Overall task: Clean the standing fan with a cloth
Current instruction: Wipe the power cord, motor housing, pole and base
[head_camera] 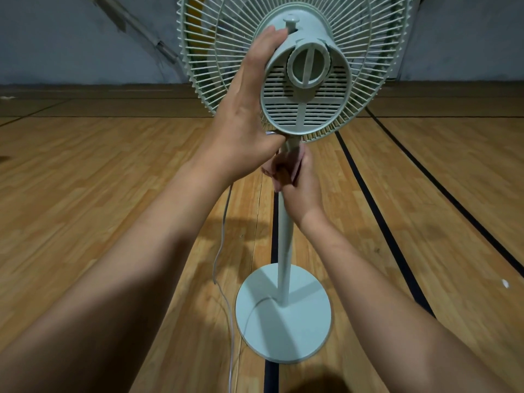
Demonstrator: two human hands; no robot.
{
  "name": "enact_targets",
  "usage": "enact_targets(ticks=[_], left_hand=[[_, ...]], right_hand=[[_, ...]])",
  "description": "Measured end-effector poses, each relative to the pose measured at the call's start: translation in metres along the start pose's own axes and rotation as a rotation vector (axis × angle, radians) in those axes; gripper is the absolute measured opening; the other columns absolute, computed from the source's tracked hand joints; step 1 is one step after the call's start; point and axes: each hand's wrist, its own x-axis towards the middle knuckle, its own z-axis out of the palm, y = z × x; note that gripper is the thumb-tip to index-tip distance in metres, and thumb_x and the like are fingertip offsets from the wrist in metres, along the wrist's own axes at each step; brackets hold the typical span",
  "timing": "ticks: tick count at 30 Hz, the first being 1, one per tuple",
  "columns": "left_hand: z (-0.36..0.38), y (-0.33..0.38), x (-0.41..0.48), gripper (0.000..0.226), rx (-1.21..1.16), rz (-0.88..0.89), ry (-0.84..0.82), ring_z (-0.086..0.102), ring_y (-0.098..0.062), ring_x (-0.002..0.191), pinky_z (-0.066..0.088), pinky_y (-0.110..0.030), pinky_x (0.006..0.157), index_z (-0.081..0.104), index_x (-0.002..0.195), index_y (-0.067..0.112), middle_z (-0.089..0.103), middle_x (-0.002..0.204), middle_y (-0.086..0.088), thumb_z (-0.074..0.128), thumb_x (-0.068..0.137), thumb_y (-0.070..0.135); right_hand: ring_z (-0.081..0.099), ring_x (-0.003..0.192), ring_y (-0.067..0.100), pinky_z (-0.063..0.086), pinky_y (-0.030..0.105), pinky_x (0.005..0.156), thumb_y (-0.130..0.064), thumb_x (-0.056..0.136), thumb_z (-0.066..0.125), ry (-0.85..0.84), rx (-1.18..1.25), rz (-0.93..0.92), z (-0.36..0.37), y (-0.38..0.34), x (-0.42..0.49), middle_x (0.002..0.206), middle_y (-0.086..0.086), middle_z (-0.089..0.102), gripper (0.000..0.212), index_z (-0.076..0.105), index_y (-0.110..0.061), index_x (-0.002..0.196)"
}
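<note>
the standing fan (307,109) is set at the centre of the frame on the wooden floor (113,165). its motor housing (310,34) is touched by the left hand (243,114), fingers straight; the pole (284,245) beneath is gripped by the right hand (302,182).

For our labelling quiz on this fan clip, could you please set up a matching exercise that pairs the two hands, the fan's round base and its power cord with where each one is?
Things:
1. left hand
2. right hand
3. round base
4. power cord

Places:
A. trails over the wooden floor, left of the pole
B. curled round the pole just below the motor housing
C. stands on the wooden floor, over a black line
D. lies flat against the side of the motor housing

Pairs: 1-D; 2-B; 3-C; 4-A.
</note>
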Motion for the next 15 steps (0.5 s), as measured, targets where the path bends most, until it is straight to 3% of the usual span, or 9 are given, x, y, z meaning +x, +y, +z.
enact_targets(ticks=[6, 9, 11, 15], left_hand=[[0.001, 0.000, 0.002, 0.100, -0.006, 0.014, 0.010, 0.037, -0.035, 0.158, 0.043, -0.050, 0.122, 0.029, 0.161, -0.002, 0.037, 0.167, -0.017, 0.090, 0.087, 0.024], [-0.001, -0.004, 0.002, 0.101, -0.001, 0.008, 0.013, 0.038, -0.036, 0.157, 0.045, -0.048, 0.121, 0.030, 0.161, -0.004, 0.036, 0.167, -0.019, 0.091, 0.086, 0.024], [-0.002, -0.005, 0.001, 0.103, -0.003, 0.000, 0.009, 0.040, -0.037, 0.156, 0.047, -0.047, 0.120, 0.028, 0.162, -0.003, 0.034, 0.168, -0.019, 0.092, 0.085, 0.024], [-0.001, -0.006, 0.001, 0.102, -0.011, 0.002, 0.010, 0.039, -0.036, 0.157, 0.045, -0.049, 0.121, 0.028, 0.162, -0.003, 0.034, 0.168, -0.020, 0.092, 0.085, 0.021]], right_hand=[[0.071, 0.096, 0.017, 0.054, 0.025, 0.086, 0.005, 0.098, 0.049, -0.004, 0.003, -0.034, 0.006, 0.051, -0.036, 0.107, 0.002, 0.074, 0.044, 0.044, -0.008, 0.140], [0.071, 0.103, 0.024, 0.055, 0.037, 0.100, 0.001, 0.104, 0.049, -0.044, -0.085, -0.014, 0.008, 0.083, -0.066, 0.109, 0.000, 0.073, 0.032, 0.049, -0.009, 0.135], [0.071, 0.101, 0.025, 0.056, 0.041, 0.095, 0.004, 0.105, 0.046, -0.080, -0.110, 0.005, 0.006, 0.105, -0.083, 0.107, 0.001, 0.073, 0.024, 0.053, -0.007, 0.125], [0.071, 0.093, 0.020, 0.056, 0.029, 0.087, 0.010, 0.102, 0.036, -0.142, -0.147, 0.178, 0.000, 0.134, -0.105, 0.098, 0.003, 0.073, 0.032, 0.059, -0.013, 0.105]])
